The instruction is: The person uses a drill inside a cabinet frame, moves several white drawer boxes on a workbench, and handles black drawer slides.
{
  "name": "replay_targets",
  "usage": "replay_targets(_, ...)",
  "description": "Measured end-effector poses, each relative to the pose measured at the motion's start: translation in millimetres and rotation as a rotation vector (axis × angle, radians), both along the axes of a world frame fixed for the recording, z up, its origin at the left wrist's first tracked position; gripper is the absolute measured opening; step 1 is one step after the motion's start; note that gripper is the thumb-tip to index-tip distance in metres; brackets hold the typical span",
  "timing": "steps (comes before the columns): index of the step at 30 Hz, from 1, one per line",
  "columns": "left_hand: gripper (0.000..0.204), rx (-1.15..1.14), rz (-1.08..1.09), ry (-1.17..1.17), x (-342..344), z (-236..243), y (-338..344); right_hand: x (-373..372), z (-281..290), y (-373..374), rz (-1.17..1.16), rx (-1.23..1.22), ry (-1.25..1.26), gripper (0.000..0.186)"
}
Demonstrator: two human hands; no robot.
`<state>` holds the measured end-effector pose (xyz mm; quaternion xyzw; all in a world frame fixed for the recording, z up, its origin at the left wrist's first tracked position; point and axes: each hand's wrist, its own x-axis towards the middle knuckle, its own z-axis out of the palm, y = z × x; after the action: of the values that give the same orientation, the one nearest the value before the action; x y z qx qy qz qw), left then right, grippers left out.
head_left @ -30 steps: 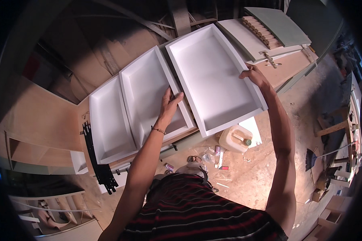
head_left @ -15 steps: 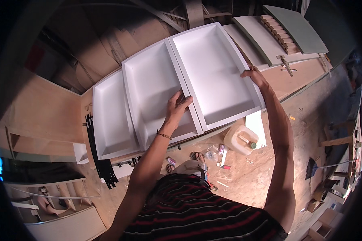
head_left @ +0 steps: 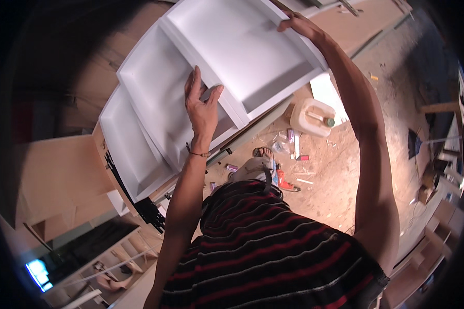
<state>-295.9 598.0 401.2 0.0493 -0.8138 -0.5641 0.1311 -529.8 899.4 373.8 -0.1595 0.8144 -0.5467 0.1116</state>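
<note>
One left hand [head_left: 201, 109] splayed at the white tray's [head_left: 232, 44] inner rim, right hand [head_left: 300, 24] gripping outer rim.

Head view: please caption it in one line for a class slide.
Right hand on the right white tray, left hand at the middle tray, a third tray at left.
</note>
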Motion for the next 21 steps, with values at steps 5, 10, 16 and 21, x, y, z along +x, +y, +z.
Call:
replay_targets(5, 0.082, -0.519, -0.35, 0.08, 26, -2, 13, -26, -34, 19, -0.209, 0.065, 0.113, 0.058)
replay_targets(10, 0.091, -0.665, -0.492, 0.048, 54, -1, 14, -9, 3, 1, 0.026, 0.081, -0.106, 0.059)
replay_targets(16, 0.086, -0.707, -0.499, 0.128, 54, -12, 21, 1, 4, 12, -0.016, 0.1, -0.057, 0.058)
replay_targets(21, 0.085, -0.714, -0.495, 0.143, 53, -11, 23, 6, 4, 16, -0.027, 0.109, -0.036, 0.057)
